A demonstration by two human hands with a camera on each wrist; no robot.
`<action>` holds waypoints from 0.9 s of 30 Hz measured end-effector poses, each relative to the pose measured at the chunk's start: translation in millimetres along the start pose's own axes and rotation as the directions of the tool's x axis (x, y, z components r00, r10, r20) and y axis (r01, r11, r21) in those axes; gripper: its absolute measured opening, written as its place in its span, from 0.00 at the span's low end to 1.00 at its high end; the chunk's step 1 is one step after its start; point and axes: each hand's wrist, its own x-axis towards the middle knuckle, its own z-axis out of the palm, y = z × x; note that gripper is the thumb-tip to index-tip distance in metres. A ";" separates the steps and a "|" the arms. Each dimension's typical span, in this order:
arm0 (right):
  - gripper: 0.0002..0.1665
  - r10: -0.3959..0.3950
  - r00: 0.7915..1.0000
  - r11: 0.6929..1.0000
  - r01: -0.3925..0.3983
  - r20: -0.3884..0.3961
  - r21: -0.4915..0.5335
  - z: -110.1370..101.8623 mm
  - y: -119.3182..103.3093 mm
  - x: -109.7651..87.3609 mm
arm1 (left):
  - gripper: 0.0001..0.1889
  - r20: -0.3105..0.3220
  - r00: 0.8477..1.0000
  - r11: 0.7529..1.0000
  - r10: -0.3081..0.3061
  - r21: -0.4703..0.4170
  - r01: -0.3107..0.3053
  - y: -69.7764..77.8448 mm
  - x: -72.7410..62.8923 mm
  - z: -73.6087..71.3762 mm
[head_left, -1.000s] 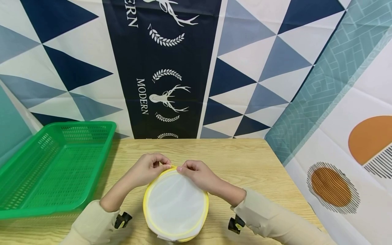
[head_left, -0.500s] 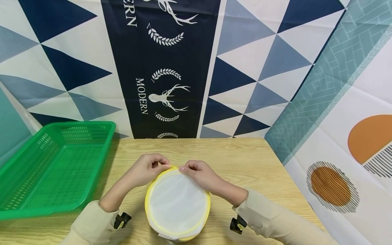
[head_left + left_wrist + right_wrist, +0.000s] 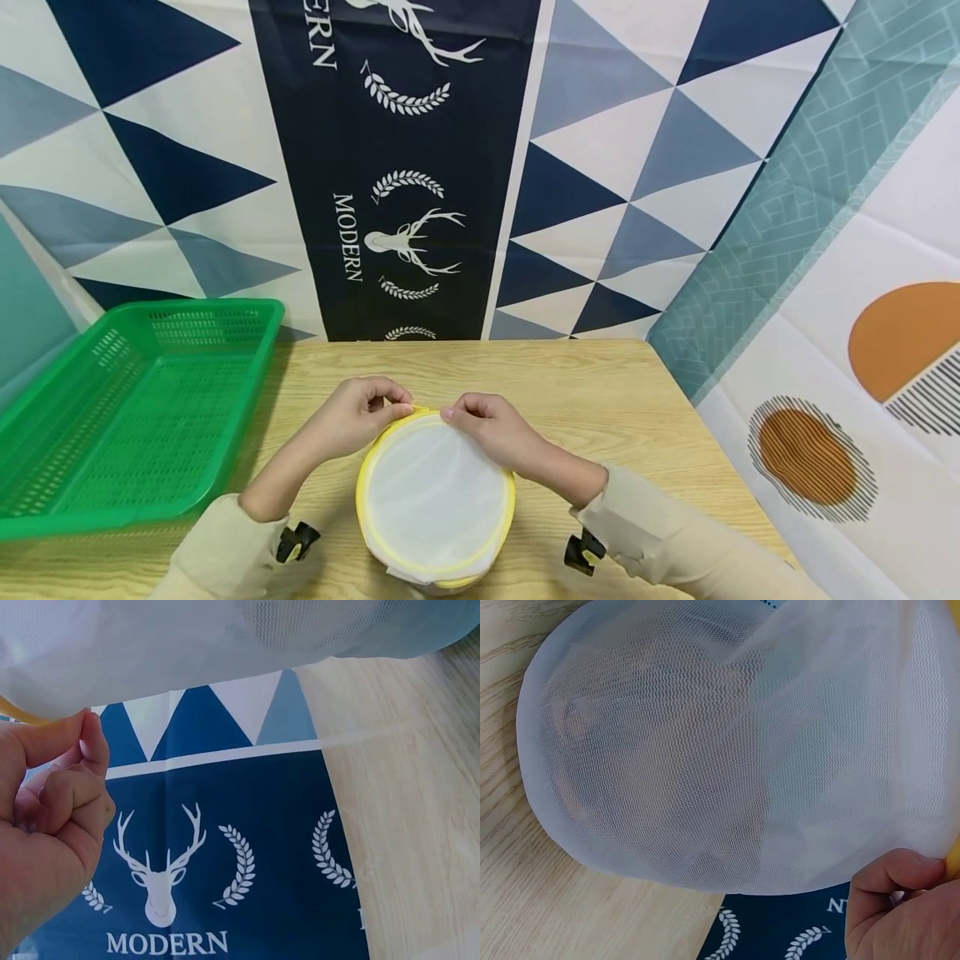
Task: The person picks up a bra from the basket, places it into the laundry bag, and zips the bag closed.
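A round white mesh laundry bag (image 3: 438,500) with yellow trim stands between my hands in the head view, its flat end facing up. At the far side of its rim, my left hand (image 3: 363,417) pinches the yellow edge between thumb and forefinger. Just to the right, the thumb and fingers of my right hand (image 3: 491,429) grip the same rim. In the left wrist view, the bag's mesh side (image 3: 187,645) spans the top, above the pinching left hand (image 3: 56,802). The right wrist view has see-through mesh (image 3: 667,765) filling most of it, with the right hand (image 3: 907,907) at the lower right.
On the left of the wooden table (image 3: 600,392) is a green plastic basket (image 3: 176,417) with slotted walls. Patterned cloth (image 3: 405,167) hangs behind the table. Another printed sheet (image 3: 840,400) borders the right side.
The bag has shifted slightly to the right. My left fingertips have moved a little left and my right ones a little right, so the gap between them along the rim is wider.
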 end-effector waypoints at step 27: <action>0.18 -0.068 0.994 0.995 0.074 0.083 -0.073 0.5 -8.3 7.5 | 0.04 0.052 0.998 1.000 0.023 -0.017 -0.022 14.2 0.5 -3.5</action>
